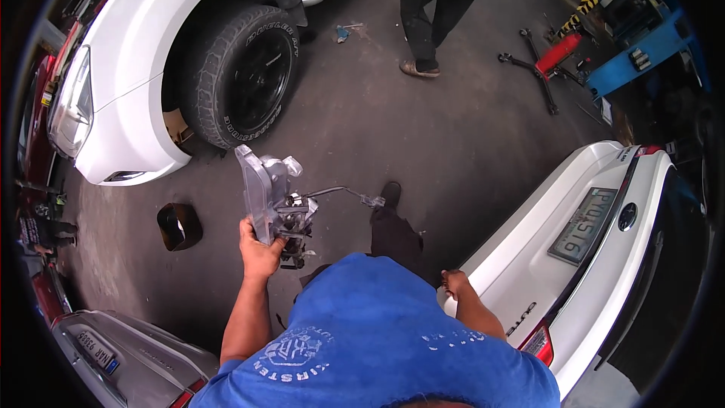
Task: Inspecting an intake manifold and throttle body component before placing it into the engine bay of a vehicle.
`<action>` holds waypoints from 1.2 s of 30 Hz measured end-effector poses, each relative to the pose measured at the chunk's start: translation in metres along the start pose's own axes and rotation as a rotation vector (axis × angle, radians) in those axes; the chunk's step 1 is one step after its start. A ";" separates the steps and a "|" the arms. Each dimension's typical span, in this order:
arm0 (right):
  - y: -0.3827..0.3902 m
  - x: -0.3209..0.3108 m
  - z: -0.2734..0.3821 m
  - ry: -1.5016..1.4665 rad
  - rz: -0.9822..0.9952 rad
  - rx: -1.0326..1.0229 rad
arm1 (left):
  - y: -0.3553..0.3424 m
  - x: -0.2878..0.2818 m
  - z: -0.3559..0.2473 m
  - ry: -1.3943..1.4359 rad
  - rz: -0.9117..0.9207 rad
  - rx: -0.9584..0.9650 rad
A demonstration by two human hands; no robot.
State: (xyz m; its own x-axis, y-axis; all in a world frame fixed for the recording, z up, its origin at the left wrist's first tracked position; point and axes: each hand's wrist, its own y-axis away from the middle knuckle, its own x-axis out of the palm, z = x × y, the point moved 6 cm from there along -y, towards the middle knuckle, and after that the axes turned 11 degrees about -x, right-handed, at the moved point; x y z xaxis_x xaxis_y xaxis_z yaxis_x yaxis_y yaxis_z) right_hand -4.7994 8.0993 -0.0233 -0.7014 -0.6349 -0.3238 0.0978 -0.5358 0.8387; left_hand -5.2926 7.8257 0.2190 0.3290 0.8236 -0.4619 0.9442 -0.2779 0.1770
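Note:
My left hand (259, 251) is closed around the lower end of a silvery-grey metal car part (273, 200) with a flat plate-like side and several small fittings. From it a dark wiring lead (332, 190) reaches right and ends in a grey plug (372, 202), which hangs free in front of my dark trousers. My right hand (455, 284) is at my right side, beside the rear corner of a white car (498, 257). Its fingers are curled, and whether anything is in them is hidden.
A white vehicle with a large black wheel (260, 75) stands ahead on the left. On the floor lies a dark open container (180, 227). Another person's legs (438, 15) are ahead, near a red wheeled jack (557, 54). A silver car (128, 355) is behind left.

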 end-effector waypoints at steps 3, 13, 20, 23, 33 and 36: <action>-0.057 -0.031 0.094 -0.024 0.023 -0.039 | -0.054 0.049 -0.040 -0.108 -0.031 -0.026; -0.181 -0.110 0.466 0.159 -0.063 -0.455 | -0.184 0.174 -0.133 -0.108 -0.061 -0.137; -0.216 -0.081 0.682 0.745 -0.166 -0.785 | -0.287 0.239 -0.155 -0.128 -0.111 -0.178; -0.191 -0.074 0.776 0.971 -0.243 -0.991 | -0.291 0.266 -0.152 -0.135 -0.131 -0.275; -0.165 -0.001 0.990 0.759 -0.121 -1.305 | -0.278 0.277 -0.142 -0.019 -0.331 -0.388; -0.168 -0.009 0.945 0.643 -0.095 -1.365 | -0.243 0.291 -0.123 0.042 -0.352 -0.478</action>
State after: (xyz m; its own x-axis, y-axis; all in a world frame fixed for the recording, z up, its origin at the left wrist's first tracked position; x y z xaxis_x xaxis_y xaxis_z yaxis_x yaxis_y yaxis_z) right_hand -5.4762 8.7212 0.2527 -0.3592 -0.5036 -0.7857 0.8858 -0.4489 -0.1173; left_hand -5.4279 8.1941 0.1484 -0.0123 0.8474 -0.5308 0.8805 0.2608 0.3959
